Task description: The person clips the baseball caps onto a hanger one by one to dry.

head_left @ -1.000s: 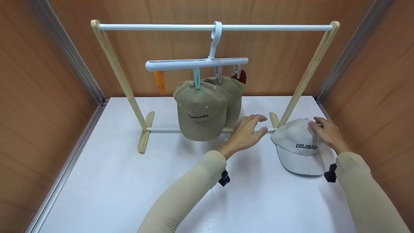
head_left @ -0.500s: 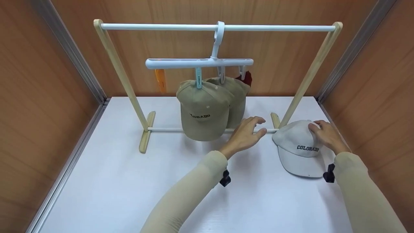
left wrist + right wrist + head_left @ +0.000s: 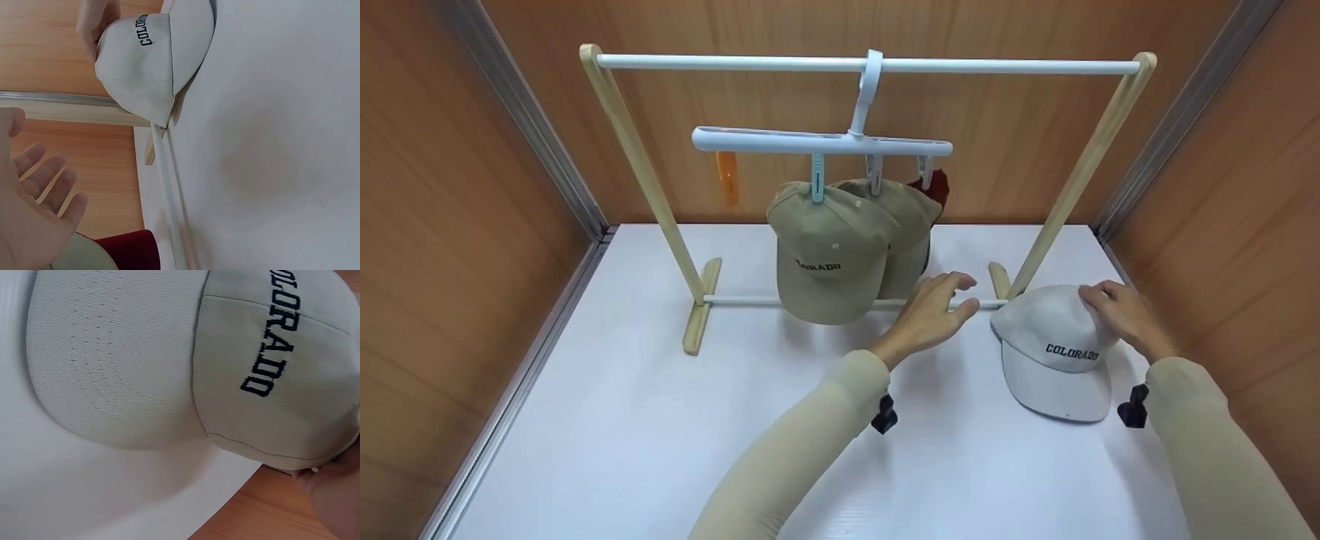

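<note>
A pale grey cap lettered COLORADO is at the right of the white table, brim toward me. My right hand pinches its crown at the back right, the thumb on the near side. In the right wrist view the fingertips meet the cap's edge; part of this hand is out of frame. My left hand is held in the air with spread, relaxed fingers and grips nothing. It is just right of two olive caps that hang from a white clip hanger.
The hanger hooks over the white rail of a wooden-legged stand. A light blue clip holds the front olive cap. An orange clip dangles at left. Something dark red hangs behind the right end. Wood panels enclose the table.
My right hand has closed on the grey cap's crown, and the cap has shifted slightly toward me. The hanger has swung a little. My left hand has stayed nearly still.
</note>
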Demonstrator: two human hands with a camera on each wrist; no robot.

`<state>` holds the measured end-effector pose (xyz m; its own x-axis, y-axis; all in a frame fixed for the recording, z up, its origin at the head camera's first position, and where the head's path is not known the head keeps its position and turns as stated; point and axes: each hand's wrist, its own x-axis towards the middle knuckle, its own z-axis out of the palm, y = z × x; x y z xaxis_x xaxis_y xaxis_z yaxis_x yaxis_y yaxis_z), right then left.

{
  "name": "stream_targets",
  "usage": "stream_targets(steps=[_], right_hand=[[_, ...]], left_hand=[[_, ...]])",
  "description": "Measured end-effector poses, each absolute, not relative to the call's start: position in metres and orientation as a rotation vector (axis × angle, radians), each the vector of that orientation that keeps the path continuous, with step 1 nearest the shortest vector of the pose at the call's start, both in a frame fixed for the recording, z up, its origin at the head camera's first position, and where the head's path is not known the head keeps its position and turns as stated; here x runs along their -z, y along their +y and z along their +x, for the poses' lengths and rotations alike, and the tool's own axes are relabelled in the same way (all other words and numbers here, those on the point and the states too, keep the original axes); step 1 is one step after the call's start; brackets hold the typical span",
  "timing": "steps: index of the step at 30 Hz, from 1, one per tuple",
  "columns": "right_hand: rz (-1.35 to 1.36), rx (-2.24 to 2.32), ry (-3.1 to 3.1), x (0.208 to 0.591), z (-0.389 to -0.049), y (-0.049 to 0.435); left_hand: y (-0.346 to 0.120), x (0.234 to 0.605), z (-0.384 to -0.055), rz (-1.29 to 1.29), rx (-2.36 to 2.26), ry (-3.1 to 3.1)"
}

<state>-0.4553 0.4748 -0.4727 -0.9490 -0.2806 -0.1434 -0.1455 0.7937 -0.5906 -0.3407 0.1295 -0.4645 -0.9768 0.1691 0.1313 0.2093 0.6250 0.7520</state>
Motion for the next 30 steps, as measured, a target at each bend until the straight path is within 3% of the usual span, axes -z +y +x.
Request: stream_targets(steps=[30], right_hand=[[-0.739,0.983,2.819,0.426,-0.415,0.388]], left_hand=[[0.115,0.467,-0.339,-0.282,1.411,-2.771]])
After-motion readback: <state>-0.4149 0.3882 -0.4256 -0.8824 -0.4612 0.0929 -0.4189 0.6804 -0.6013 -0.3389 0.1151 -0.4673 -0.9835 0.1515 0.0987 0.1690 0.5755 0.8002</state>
